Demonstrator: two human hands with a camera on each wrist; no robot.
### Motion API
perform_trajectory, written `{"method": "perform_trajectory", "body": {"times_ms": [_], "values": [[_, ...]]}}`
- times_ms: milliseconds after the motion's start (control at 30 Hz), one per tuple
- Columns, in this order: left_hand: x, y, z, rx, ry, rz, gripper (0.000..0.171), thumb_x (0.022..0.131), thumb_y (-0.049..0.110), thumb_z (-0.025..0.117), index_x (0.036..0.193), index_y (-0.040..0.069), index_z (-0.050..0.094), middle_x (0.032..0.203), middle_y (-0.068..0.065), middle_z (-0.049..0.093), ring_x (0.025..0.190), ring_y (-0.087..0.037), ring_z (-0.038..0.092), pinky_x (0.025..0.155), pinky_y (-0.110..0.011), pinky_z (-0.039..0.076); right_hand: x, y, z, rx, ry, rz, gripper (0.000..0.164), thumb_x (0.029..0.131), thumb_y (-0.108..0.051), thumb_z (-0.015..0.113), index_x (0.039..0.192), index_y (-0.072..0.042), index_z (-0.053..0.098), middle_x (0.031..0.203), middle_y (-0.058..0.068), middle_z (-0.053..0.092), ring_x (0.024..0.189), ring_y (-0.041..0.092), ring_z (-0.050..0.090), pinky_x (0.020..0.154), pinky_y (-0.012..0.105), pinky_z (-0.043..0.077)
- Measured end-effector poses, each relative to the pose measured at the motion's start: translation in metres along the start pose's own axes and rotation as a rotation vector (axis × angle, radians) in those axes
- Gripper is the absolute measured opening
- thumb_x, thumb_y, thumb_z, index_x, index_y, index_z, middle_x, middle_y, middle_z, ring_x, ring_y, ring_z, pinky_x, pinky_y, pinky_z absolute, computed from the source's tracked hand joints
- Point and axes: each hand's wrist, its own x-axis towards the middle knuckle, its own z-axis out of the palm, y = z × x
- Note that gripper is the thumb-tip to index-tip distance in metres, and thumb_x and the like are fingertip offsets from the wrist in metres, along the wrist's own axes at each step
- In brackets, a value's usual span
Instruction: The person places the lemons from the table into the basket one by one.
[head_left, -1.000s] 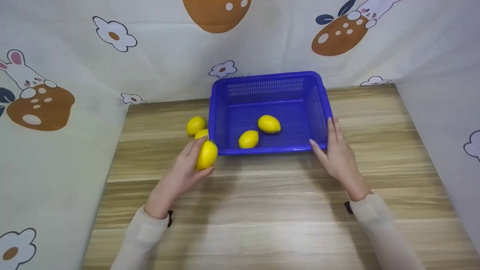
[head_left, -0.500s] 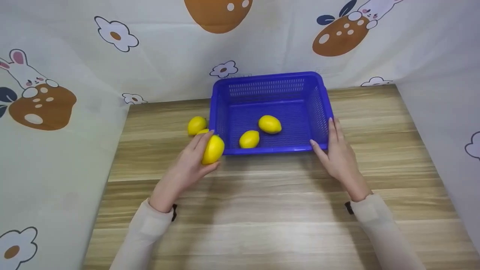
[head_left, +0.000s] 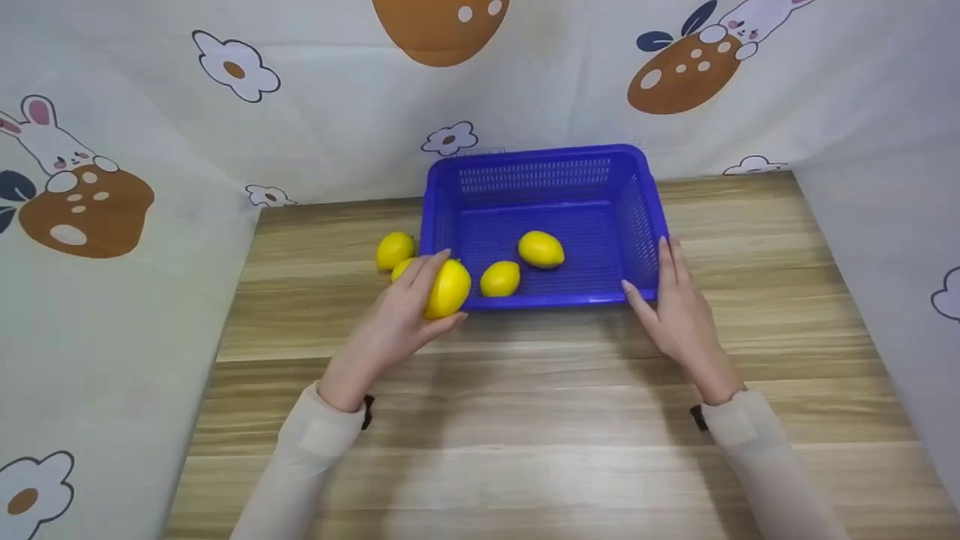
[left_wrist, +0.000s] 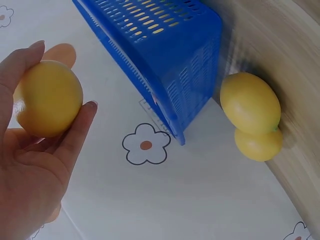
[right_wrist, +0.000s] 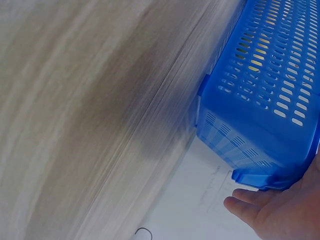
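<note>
My left hand holds a yellow lemon between thumb and fingers, over the front-left corner of a blue plastic basket. In the left wrist view that lemon sits against the fingers, apart from the basket's rim. Two lemons lie inside the basket, one lemon by the front wall and another lemon farther back. At the basket's front-right corner, my right hand holds the rim, thumb over the front edge and fingers along the right side. The right wrist view shows those fingers straight.
Outside the basket on its left, a lemon rests on the wooden table, close to a second one partly behind my left hand. A printed cloth hangs along the back, just behind the basket, and along both sides.
My left hand has carried the lemon rightward and slightly away from me, from outside the basket's left side to over its front-left corner. The right hand and basket stay put.
</note>
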Motion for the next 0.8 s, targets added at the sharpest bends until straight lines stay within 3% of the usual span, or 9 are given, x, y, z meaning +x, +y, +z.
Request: {"method": "perform_trajectory", "body": {"times_ms": [800], "values": [[0.030,-0.007,0.001,-0.032,-0.106,-0.112,0.079,0.096,0.025,0.081,0.155,-0.007,0.041,0.144,-0.027,0.055,0.128,-0.038,0.061,0.113,-0.049,0.052,0.000,-0.001,-0.001,0.000,0.009,-0.004,0.089,0.108,-0.047,0.055,0.167,0.004,0.012,0.174,0.027,0.011,0.153,0.056,0.027,0.119,0.074,0.030]]}}
